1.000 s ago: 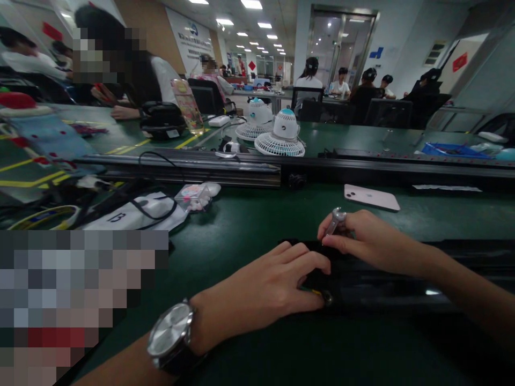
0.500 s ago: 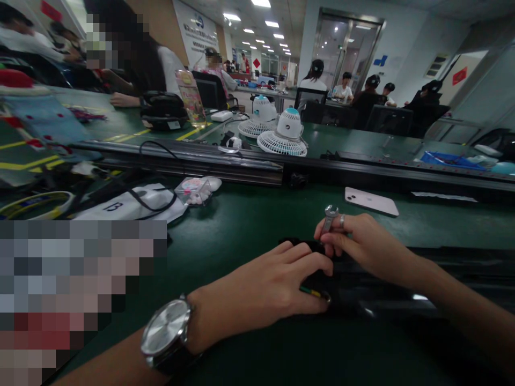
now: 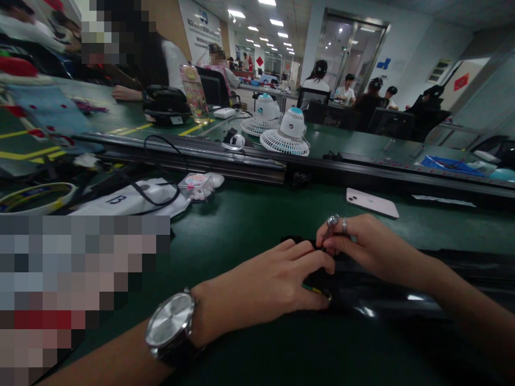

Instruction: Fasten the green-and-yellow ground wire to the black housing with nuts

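My right hand (image 3: 354, 238) pinches a small silver wrench (image 3: 331, 225), its head pointing up and its lower end hidden by the fingers. A ring circles one finger of that hand. Just left of it, my left hand (image 3: 281, 271) curls over the end of a long glossy black part (image 3: 386, 300) lying on the table, fingers bent and thumb below. Between thumb and forefinger shows a short green-yellow wire (image 3: 316, 290), with a small metallic ring shape by the thumb tip. What the left fingertips press on is mostly hidden. A watch (image 3: 171, 321) sits on my left wrist.
Beyond my hands a pale phone (image 3: 372, 203) lies on the green table. A dark metal rail (image 3: 233, 166) crosses behind it, with two white fans (image 3: 285, 134) farther back. At left are a clear box (image 3: 197, 185), a white bag (image 3: 132, 198) and cables. Several people sit at other tables.
The wrench has turned in my right fingers, so its head now shows at a different angle. My left hand keeps its place; the whole view has shifted slightly.
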Available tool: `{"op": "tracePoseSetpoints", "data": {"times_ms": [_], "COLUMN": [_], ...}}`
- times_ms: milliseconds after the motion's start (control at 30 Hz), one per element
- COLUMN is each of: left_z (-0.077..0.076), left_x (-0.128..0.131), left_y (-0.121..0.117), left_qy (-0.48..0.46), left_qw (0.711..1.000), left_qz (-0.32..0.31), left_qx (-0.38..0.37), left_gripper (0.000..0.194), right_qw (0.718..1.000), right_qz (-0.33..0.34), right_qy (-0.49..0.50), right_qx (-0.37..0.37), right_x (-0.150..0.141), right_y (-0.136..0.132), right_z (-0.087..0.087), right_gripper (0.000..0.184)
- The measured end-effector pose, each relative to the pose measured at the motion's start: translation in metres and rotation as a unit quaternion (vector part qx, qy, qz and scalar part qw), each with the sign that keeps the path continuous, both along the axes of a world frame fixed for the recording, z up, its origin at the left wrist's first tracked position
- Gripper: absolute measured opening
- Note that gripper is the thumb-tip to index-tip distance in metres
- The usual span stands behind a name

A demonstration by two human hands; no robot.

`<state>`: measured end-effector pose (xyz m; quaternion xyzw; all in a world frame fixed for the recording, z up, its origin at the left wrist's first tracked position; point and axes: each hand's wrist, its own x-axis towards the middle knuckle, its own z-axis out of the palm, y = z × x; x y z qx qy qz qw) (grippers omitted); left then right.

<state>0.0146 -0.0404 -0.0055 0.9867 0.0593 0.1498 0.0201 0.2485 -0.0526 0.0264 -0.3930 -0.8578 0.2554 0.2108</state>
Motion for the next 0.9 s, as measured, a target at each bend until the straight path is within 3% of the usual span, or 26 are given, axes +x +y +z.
{"op": "tracePoseSetpoints", "data": {"times_ms": [467,900], "left_z": [-0.0007,0.0018], "left_x": [0.0001,-0.0007], "left_y": [0.0003,-0.0016], "left_qy": [-0.006,-0.013], "left_qw": [1.000,1.000], "left_qz": [0.001,0.007], "left_qx": [0.012,-0.004], "left_gripper": [0.025,0.025], "right_qw": [0.998,0.998], "right_qz": [-0.062,-0.057], "right_qy": [-0.025,-0.014], "right_qx": [-0.006,-0.003], "right_x": [-0.0086,-0.0056], "right_y": [-0.0094,-0.0071], "right_z": [0.0068,0.0025], "right_gripper": [0.014,0.018]}}
